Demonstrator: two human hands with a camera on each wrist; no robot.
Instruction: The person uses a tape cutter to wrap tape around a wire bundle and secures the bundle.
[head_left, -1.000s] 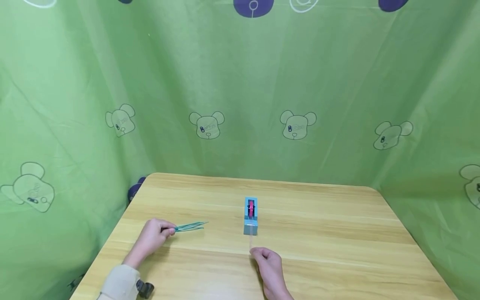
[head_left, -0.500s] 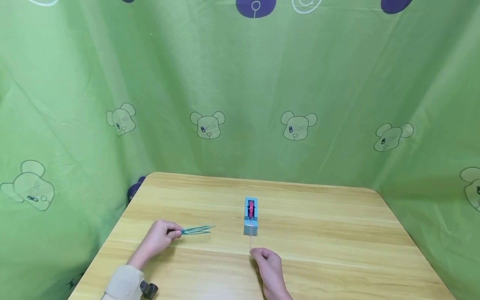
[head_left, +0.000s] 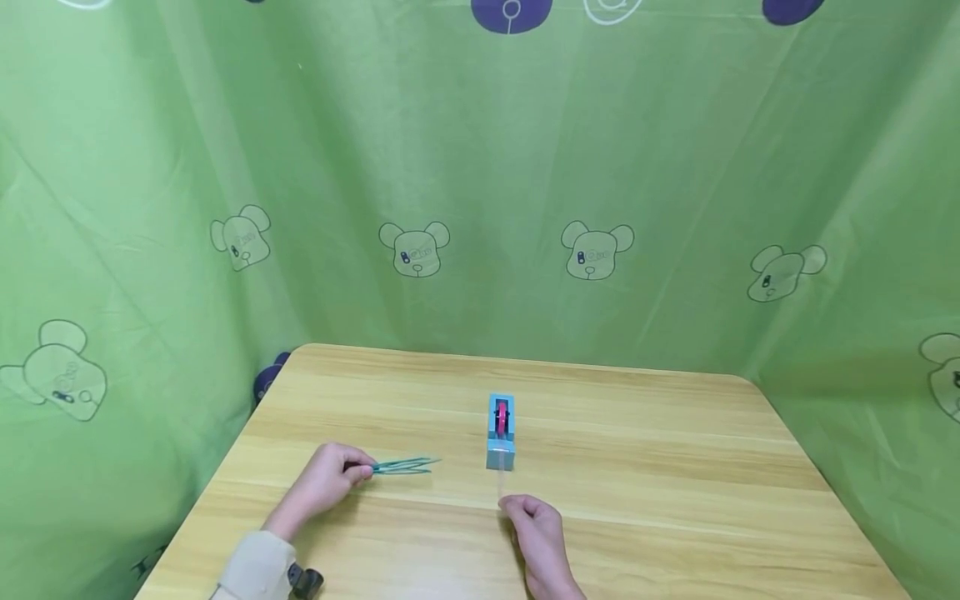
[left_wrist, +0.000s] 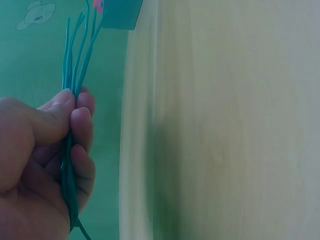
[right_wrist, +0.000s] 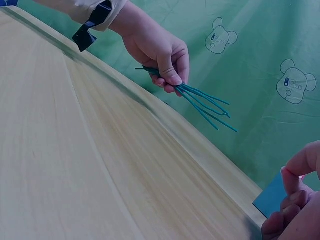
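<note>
1) The person's left hand [head_left: 324, 481] has its grip closed round a bundle of thin green strands [head_left: 405, 467], raised above the worktop [head_left: 645, 467], loose ends fanning toward the blue tape dispenser [head_left: 493, 447] but apart from it;
2) the right hand [head_left: 538, 537] has its grip pinched on the end of a clear tape strip [head_left: 501, 486], which runs out from the dispenser's front;
3) the dispenser stands near the middle of the worktop, a pink roll [head_left: 502, 417] inside;
4) beyond, I see a green curtain [head_left: 495, 150] printed with cartoon animal heads [head_left: 417, 252]
</note>
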